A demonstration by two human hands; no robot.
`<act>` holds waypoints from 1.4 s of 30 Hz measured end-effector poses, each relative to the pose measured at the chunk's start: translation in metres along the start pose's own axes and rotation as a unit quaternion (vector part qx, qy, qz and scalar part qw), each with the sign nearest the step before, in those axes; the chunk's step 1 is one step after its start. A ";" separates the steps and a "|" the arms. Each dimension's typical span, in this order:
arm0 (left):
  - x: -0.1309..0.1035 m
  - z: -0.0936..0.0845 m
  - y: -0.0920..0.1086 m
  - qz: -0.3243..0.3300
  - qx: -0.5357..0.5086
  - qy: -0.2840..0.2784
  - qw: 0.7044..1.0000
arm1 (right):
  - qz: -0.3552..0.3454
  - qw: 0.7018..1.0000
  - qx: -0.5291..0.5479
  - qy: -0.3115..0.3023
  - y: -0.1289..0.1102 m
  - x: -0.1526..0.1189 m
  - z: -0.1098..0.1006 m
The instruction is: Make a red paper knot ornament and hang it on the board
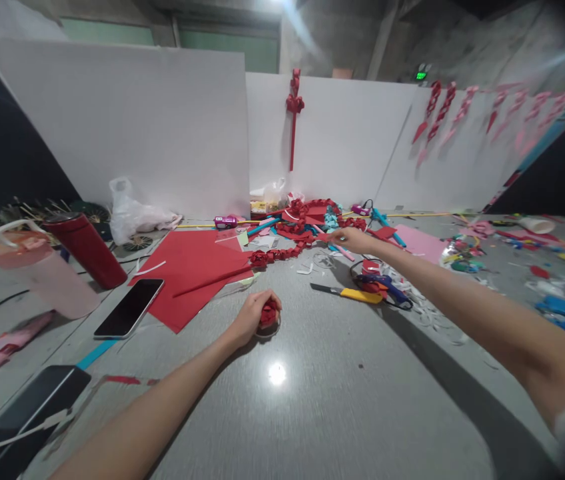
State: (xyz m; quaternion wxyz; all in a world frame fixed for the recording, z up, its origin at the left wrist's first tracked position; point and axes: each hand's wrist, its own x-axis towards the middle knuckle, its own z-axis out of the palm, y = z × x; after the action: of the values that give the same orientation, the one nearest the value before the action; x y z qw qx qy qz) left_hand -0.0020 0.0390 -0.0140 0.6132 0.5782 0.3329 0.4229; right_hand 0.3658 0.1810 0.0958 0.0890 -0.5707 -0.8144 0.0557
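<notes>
My left hand (pixel 252 317) rests on the grey table with its fingers curled round a small red paper rosette (pixel 269 313). Stretched forward to the heap of craft pieces is my right hand (pixel 355 240), its fingers pinched together. A bit of red paper (pixel 322 237) lies at those fingertips; whether they grip it is too small to tell. Just left of there runs a red folded-paper chain (pixel 282 254), ending in a knot-like cluster. Nearer to me, below the right forearm, is a yellow utility knife (pixel 360 294) with its dark blade pointing left.
A red paper sheet (pixel 190 273) spreads left of the chain. Beside it are a phone (pixel 130 308), a red tumbler (pixel 85 250) and a pink bottle (pixel 57 277). A blue-handled tool (pixel 395 292) lies among white scraps. Red and pink chains (pixel 445 113) hang on the white partition.
</notes>
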 end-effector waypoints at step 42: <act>-0.001 0.000 -0.003 0.049 0.149 -0.019 0.987 | 0.319 0.930 -0.112 0.144 0.105 -0.462 0.105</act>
State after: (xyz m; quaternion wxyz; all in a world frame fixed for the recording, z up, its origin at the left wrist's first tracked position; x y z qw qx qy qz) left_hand -0.0026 0.0380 -0.0167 0.5052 0.6865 0.3519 0.3868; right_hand 0.5942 -0.2162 -0.0652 0.1185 -0.8084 -0.5690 -0.0928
